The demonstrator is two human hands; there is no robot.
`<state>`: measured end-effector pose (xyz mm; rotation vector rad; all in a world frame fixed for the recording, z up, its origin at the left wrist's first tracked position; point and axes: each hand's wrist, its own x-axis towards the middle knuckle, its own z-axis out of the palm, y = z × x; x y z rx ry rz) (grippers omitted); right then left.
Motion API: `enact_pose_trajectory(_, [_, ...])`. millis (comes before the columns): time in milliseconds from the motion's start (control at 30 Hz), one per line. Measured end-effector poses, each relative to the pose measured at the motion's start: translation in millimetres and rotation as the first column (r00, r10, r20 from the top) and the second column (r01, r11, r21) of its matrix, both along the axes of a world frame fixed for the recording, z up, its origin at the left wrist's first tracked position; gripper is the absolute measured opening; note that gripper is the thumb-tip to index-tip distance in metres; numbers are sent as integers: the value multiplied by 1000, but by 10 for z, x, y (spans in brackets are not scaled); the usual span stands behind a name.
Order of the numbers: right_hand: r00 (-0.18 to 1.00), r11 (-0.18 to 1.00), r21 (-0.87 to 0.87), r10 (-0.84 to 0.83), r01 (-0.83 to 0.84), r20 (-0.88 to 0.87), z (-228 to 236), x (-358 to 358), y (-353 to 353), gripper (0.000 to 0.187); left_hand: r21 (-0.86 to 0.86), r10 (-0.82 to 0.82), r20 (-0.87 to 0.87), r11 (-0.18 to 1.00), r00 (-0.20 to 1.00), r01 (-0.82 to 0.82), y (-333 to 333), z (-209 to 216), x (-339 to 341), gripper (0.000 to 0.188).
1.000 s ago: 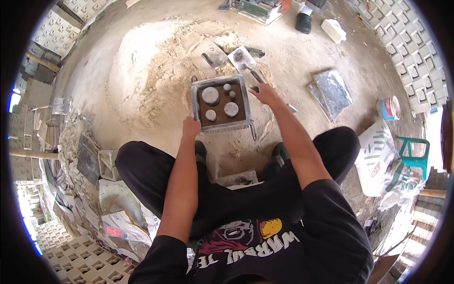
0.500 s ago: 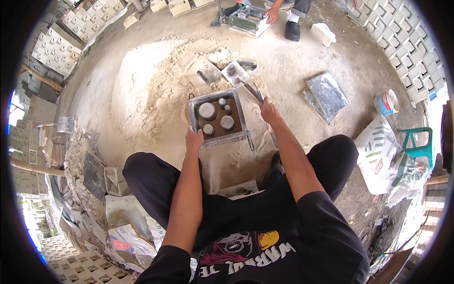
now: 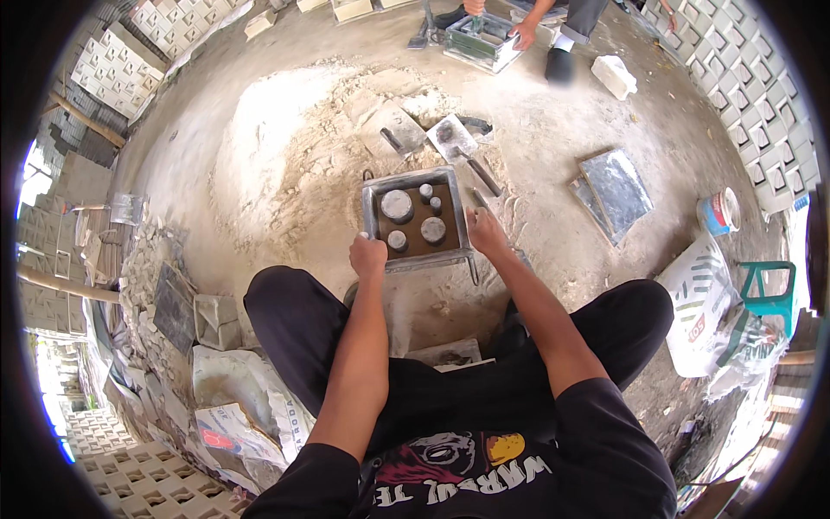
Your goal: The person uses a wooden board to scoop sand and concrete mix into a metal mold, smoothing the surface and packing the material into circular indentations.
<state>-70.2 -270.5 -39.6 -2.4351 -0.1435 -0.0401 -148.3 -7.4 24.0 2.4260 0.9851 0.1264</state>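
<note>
On the ground between my knees sits a square grey metal mould (image 3: 421,259), its floor covered in brown material. Several round grey plugs of differing widths stand inside it, among them a wide plug (image 3: 397,206) and a smaller one at the near left. My left hand (image 3: 368,255) is closed on the mould's left side near its front corner. At the right side, my right hand (image 3: 486,232) is closed with its fingers against the mould's edge. Just beyond that hand lies a dark bar-like tool (image 3: 482,176), apart from it.
Pale powder (image 3: 277,112) is heaped at the far left. Two trowels, one a flat trowel (image 3: 393,130), lie beyond the mould. Flat plates (image 3: 614,190), a bucket (image 3: 719,212), a sack (image 3: 700,303) and a green stool (image 3: 768,298) stand right. Another person's hand (image 3: 524,35) touches a box-shaped mould.
My right hand has let go of the bar-like tool, which now lies beside the mould, and has come to the mould's right side. My left hand stays at the left side.
</note>
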Motion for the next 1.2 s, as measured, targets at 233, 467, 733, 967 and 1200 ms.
enact_pose_trajectory(233, [991, 1000, 3, 13, -13, -132, 271, -77, 239, 37, 84, 7, 68, 996, 998, -13, -113, 21, -49, 37])
enact_pose_trajectory(467, [987, 999, 30, -24, 20, 157, 464, 166, 315, 26, 5, 8, 57, 1000, 998, -8, -3, -127, 87, 44])
enact_pose_trajectory(733, [969, 949, 278, 84, -149, 234, 932, 672, 1064, 18, -225, -33, 120, 973, 992, 60, 592, -701, 607, 52])
enact_pose_trajectory(967, [971, 977, 95, 173, -191, 166, 688, 1834, 1888, 33, -187, 127, 65, 976, 990, -113, 327, -534, 843, 56])
enact_pose_trajectory(1200, [955, 970, -114, 184, -215, -234, 95, 2563, 2245, 56, -210, 120, -19, 970, 993, -122, 308, -467, 869, 51])
